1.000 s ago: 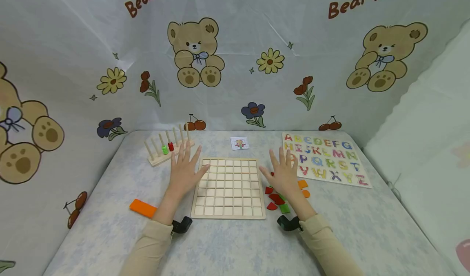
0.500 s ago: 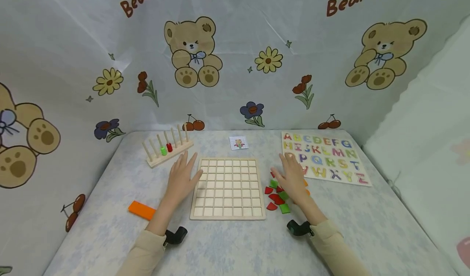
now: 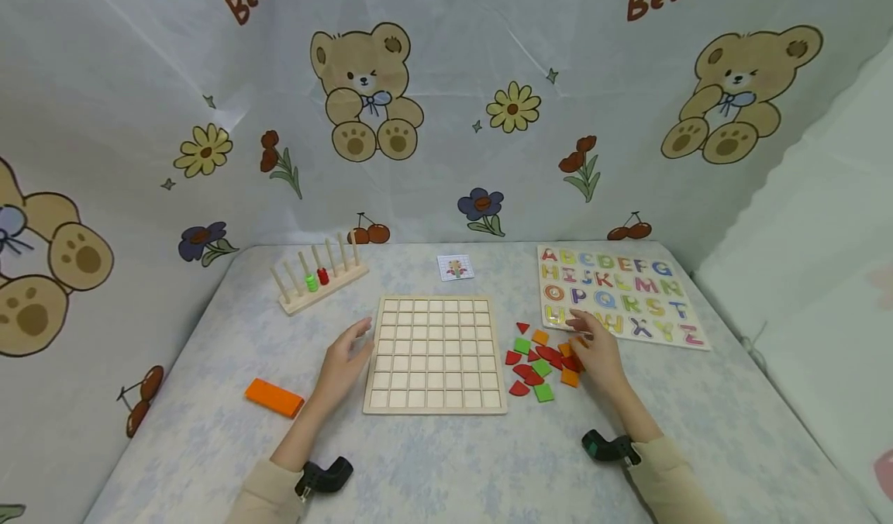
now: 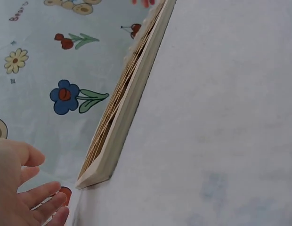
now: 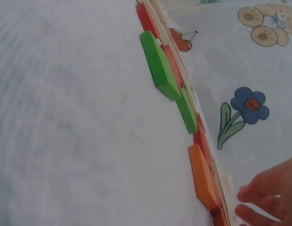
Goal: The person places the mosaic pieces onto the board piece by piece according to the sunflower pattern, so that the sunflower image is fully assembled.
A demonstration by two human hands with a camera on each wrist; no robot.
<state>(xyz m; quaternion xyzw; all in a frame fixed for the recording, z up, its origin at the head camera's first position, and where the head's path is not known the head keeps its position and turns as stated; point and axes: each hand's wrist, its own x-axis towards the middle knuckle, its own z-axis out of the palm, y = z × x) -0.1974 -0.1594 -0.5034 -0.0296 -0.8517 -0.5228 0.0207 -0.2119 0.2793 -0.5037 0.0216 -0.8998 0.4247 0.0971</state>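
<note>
A pale wooden grid board [image 3: 436,357] lies in the middle of the table. Just left of its edge is my left hand [image 3: 342,365], fingers relaxed and holding nothing; the left wrist view shows the hand [image 4: 23,193] near the corner of the board's side [image 4: 129,101]. Right of the board lie several flat red, green and orange pieces, among them a green square [image 3: 543,392] and an orange square [image 3: 569,378]. My right hand [image 3: 600,357] is at the right end of this pile, fingers loosely bent, no piece visible in the right-hand fingers [image 5: 254,190] in the right wrist view.
An alphabet board [image 3: 628,295] lies behind my right hand. At the back left stands a peg rack [image 3: 324,282] with green and red rings. A small picture card [image 3: 456,267] lies behind the grid board, and an orange bar [image 3: 274,398] is left of my left forearm.
Both hands have come down and back toward me from a raised, spread pose. The right hand has also moved right, uncovering more pieces, and its fingers have bent.
</note>
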